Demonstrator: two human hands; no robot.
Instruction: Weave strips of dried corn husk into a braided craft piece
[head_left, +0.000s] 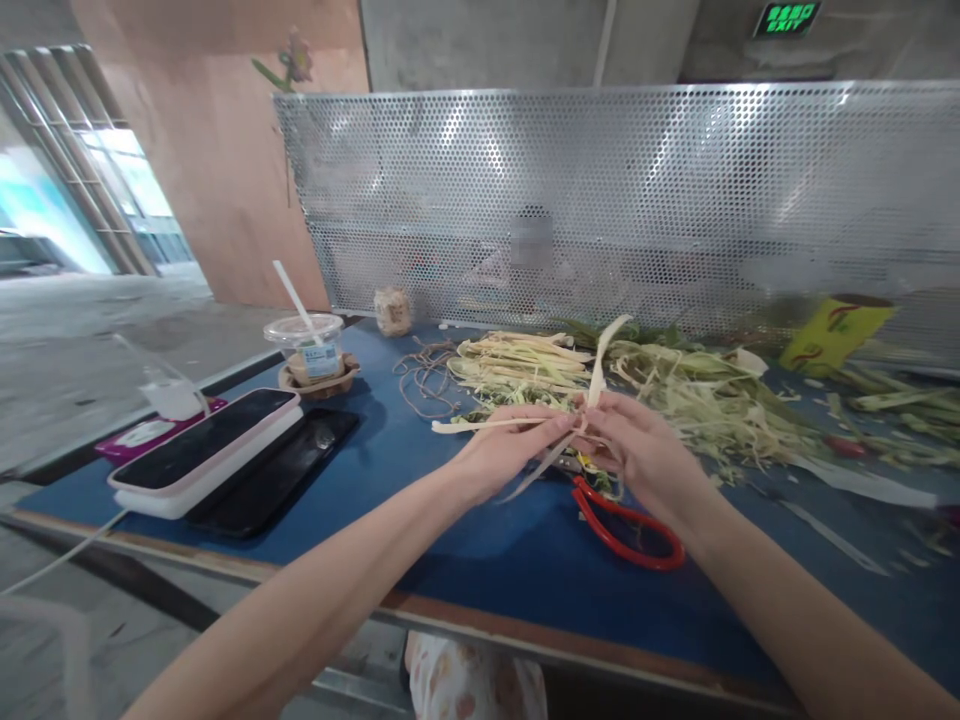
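Note:
Both hands meet above the blue table, closed around pale plant strips that look like dried husk or leaf. My left hand (517, 440) pinches the strips where they cross; one end points left past its wrist. My right hand (637, 440) grips the same bunch from the other side, and a pale strip (602, 355) stands up from its fingers. A thin strip also hangs down between the hands. Red-handled scissors (637, 535) lie just below my right hand, their blades mostly hidden. Behind the hands is a pile of pale green and yellow strips (521, 360).
A perforated metal screen (480, 170) borders the table's back. Left are a phone (210, 435), a dark phone-like slab (277, 470), a lidded cup with straw (315, 360) and a jar (393, 311). Leaf scraps (712, 395) and a yellow container (836, 330) are right.

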